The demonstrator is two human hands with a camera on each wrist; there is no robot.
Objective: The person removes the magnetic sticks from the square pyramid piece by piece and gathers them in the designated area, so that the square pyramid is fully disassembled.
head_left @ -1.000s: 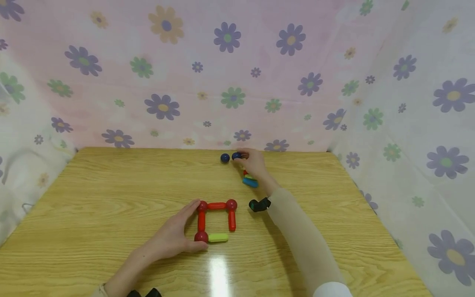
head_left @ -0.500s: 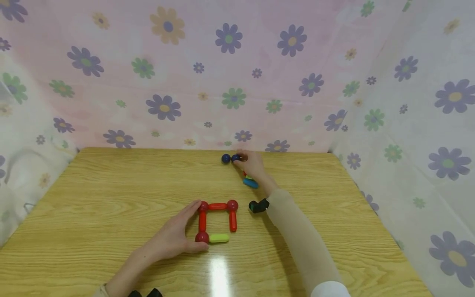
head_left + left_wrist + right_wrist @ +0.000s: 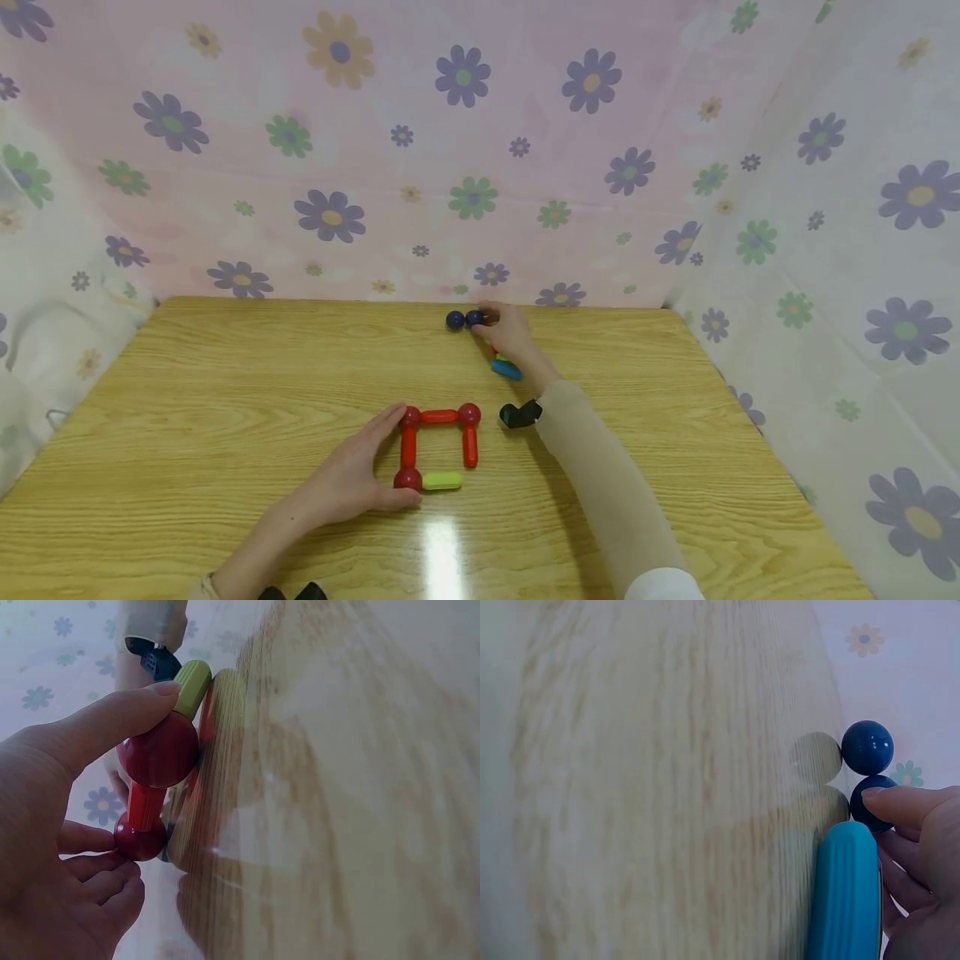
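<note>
In the head view my left hand (image 3: pixel 352 471) spans the left side of an open square of toy building rods and balls lying on the table. Its thumb lies at the near red ball (image 3: pixel 159 750) and the yellow-green rod (image 3: pixel 193 686), its fingertips at the far red ball (image 3: pixel 140 836). Red rods (image 3: pixel 439 417) and a third red ball (image 3: pixel 469 414) form the other sides. At the back, my right hand (image 3: pixel 510 332) pinches a dark blue ball (image 3: pixel 871 802) between thumb and fingers. A second blue ball (image 3: pixel 868 748) sits right against it.
A blue rod (image 3: pixel 507 369) lies below my right hand, with red and yellow-green rods (image 3: pixel 501 357) partly hidden behind it. The wooden table (image 3: pixel 300 350) ends at a flower-patterned cloth (image 3: pixel 375 167) at the back and sides. Black wrist cameras (image 3: pixel 521 414) sit by both wrists.
My right hand has shifted slightly left with the pinched blue ball, closing the gap to the other blue ball. My left hand and the square have stayed in place.
</note>
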